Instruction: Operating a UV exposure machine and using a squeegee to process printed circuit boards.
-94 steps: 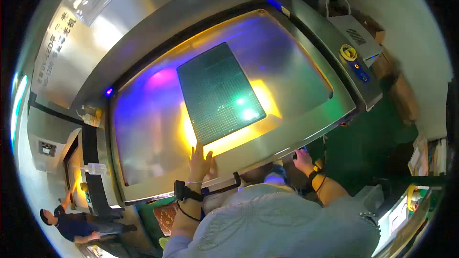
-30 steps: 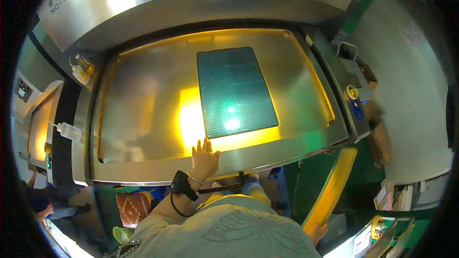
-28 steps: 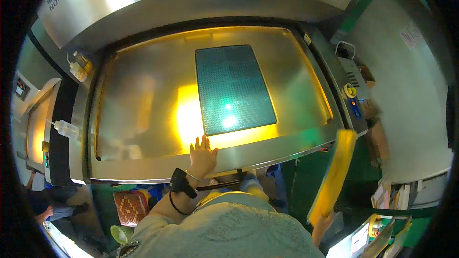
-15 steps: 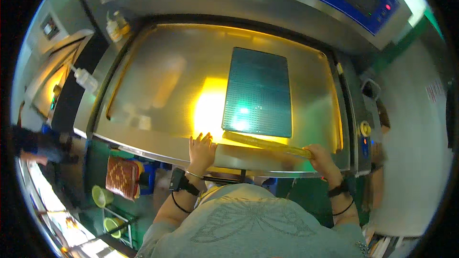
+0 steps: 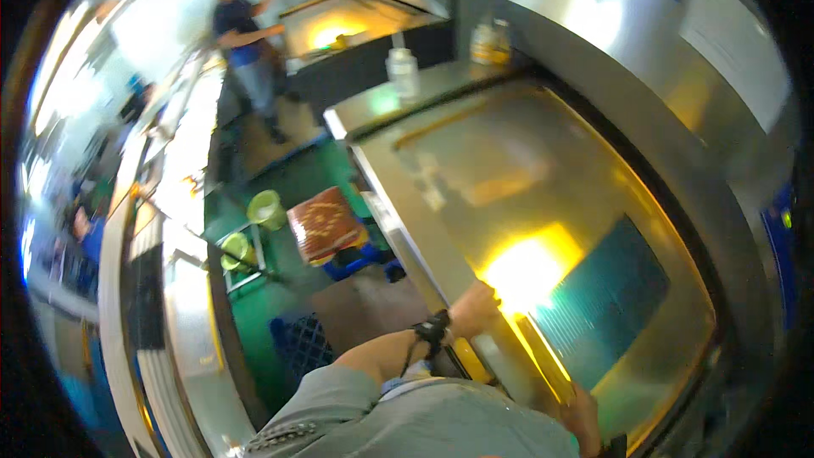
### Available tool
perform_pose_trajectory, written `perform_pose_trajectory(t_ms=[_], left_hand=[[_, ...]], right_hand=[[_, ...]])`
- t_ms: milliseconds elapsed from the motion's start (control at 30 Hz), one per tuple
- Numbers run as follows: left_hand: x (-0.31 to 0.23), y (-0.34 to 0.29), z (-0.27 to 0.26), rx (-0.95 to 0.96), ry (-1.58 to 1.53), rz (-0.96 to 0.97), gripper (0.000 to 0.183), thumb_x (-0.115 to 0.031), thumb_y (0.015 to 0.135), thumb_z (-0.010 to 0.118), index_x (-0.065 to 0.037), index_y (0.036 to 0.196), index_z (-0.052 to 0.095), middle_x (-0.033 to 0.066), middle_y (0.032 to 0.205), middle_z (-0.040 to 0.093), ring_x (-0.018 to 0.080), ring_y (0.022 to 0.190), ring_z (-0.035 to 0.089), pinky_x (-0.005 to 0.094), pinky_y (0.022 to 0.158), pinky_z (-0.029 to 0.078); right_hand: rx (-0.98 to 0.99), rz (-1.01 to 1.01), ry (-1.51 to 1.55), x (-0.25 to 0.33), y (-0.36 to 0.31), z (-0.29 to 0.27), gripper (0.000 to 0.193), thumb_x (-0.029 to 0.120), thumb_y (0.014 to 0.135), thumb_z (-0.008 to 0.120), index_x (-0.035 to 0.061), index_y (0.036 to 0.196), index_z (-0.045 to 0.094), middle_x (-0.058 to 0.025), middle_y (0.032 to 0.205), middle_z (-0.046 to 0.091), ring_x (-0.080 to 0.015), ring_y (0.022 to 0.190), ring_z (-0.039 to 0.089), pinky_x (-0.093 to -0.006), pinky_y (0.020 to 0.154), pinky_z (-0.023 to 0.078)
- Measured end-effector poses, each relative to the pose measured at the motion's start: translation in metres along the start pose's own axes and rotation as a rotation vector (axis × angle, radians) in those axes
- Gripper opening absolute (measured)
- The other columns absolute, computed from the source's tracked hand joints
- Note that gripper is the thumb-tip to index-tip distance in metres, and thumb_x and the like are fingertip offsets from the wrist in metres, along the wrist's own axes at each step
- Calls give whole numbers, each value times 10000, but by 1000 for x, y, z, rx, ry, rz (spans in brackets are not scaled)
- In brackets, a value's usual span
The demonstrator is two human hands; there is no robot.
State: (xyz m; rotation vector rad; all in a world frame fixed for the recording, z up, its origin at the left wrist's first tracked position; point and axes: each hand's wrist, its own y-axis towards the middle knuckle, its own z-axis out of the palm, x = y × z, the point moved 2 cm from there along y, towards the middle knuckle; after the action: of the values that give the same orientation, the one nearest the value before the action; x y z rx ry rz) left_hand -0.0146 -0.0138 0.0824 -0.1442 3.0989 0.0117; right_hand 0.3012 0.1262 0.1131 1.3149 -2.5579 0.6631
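Observation:
A long yellow strip (image 5: 543,354) lies along the near edge of a shiny metal tray (image 5: 458,174). My left hand (image 5: 476,309) is closed at the strip's far-left end, its fingers blurred. At the near-right end, my right hand (image 5: 581,417) grips the strip, partly cut off by my body. Beyond the strip, a flat teal panel (image 5: 623,288) with a fine grid rests on the tray. Bright yellow light glares off the metal beside the panel's left edge.
White squeeze bottles (image 5: 402,75) stand on the tray's left ledge. Left of me are a stool with a patterned red-brown cushion (image 5: 320,225), a green bucket (image 5: 267,210) and a blue crate (image 5: 303,343). Another person (image 5: 246,42) stands at a similar lit machine.
The view has swung left, bringing the other person and a long bench into sight. My left hand, earlier spread on the tray's edge, is now closed at the strip's end.

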Motion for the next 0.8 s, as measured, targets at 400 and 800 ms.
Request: perform_pose_trajectory(t_ms=[400,800], left_hand=[[-1,-11,34,-545,-393,-149,217,-214,722,608,-44,807,502,122,861,466,289,881,443,396,841,372],[1,-9,38,-500,-398,-190,256,-244,731,606,-24,821,510,129,882,474,286,894,447,391,894,362]], right_hand=[[230,1,-45,-70,37,11,384,290,708,644,28,975,559,-236,835,605,-425,790,573,-469,644,458],[226,-51,-33,-70,29,12,440,355,721,640,15,989,562,-239,823,603,-426,786,572,-461,639,450]])
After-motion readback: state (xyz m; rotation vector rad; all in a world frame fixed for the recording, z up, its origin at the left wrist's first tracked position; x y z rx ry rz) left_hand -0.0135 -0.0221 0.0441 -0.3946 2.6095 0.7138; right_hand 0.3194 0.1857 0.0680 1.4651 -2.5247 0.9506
